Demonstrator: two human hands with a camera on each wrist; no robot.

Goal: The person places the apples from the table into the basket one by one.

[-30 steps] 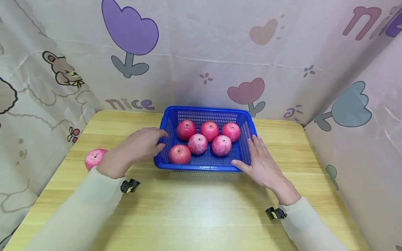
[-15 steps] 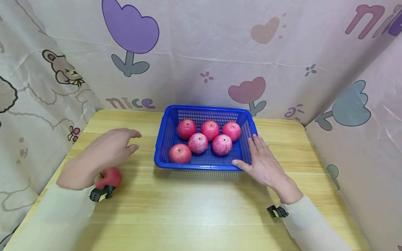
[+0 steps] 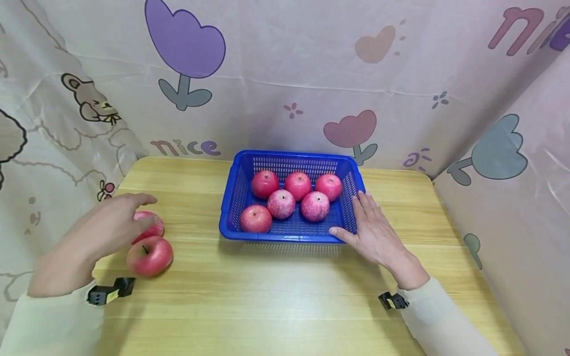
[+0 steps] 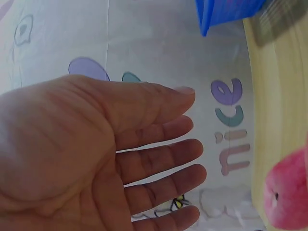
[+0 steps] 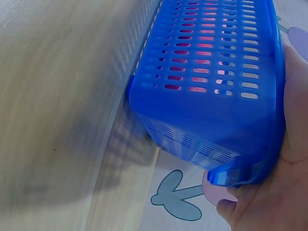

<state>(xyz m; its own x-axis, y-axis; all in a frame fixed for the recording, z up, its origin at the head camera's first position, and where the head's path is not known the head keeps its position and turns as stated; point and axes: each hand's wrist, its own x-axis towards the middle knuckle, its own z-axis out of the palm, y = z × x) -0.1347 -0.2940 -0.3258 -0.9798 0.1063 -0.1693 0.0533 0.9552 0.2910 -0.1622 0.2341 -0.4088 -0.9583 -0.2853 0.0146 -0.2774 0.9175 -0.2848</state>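
My left hand (image 3: 100,227) is over the left part of the table, fingers apart and loosely extended, holding nothing. Partly hidden by its thumb is a pink apple (image 3: 157,228); a red-and-yellow apple (image 3: 150,256) with a stem lies just in front. In the left wrist view an apple (image 4: 286,192) appears at the lower right, apart from the fingers. My right hand (image 3: 376,237) rests on the right rim of a blue plastic basket (image 3: 291,239), thumb toward its front corner. Inside the basket sit several apples (image 3: 281,203). The right wrist view shows the palm against the rim.
The basket stands near the back of a light wooden table (image 3: 267,301). A printed curtain (image 3: 276,59) hangs close behind it and along both sides.
My left hand has withdrawn from the basket's left side toward the apples at the left, uncovering the front one. The right hand and the basket have stayed in place.
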